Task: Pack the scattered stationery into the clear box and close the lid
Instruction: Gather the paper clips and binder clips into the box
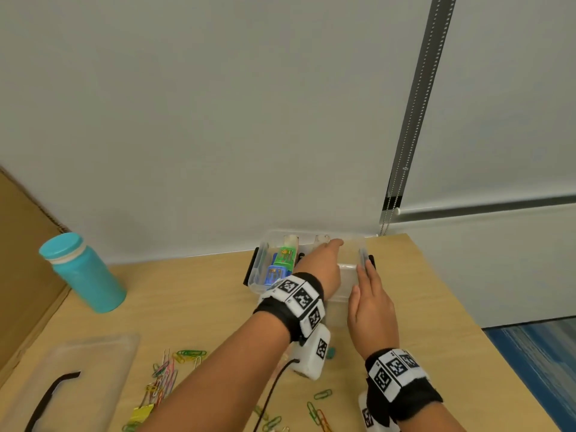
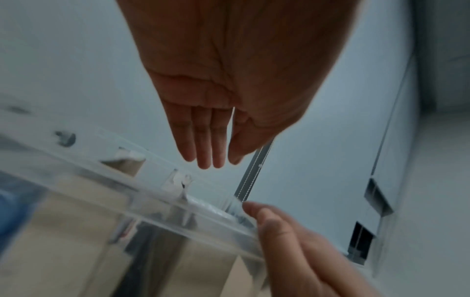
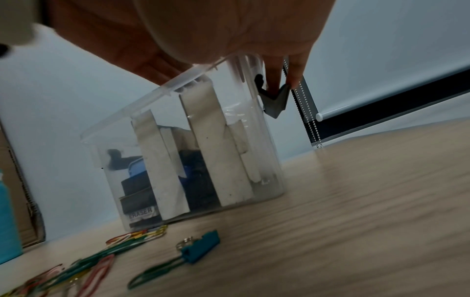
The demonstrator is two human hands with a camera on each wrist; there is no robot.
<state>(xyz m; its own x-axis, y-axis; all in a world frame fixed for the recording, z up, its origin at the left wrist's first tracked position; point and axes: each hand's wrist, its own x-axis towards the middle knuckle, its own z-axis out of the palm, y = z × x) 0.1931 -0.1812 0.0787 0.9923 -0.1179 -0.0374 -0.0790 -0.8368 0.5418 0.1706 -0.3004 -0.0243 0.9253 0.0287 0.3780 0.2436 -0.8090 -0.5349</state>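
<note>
Clear box (image 1: pixel 260 269) sits at far edge of tabletop (image 1: pixel 420 307), near the wall; thin rigid plastic, judged light, slick, apt to skid if pushed. Best held at the rim or the black side latches (image 3: pixel 273 100). Right hand (image 1: pixel 371 310) lies along the right end, fingers (image 3: pixel 274 80) straight, tips touching a latch. Left hand (image 1: pixel 324 263) reaches over the open top, fingers (image 2: pixel 203 140) straight, holding nothing. Lid (image 1: pixel 71 369) lies apart, near left. Paper clips (image 1: pixel 168 375) and a teal binder clip (image 3: pixel 201 249) are scattered on smooth wood-grain laminate. Teal bottle (image 1: pixel 84 272) and cardboard (image 1: pixel 25 260) at left; window blind (image 1: pixel 498 104) behind.
</note>
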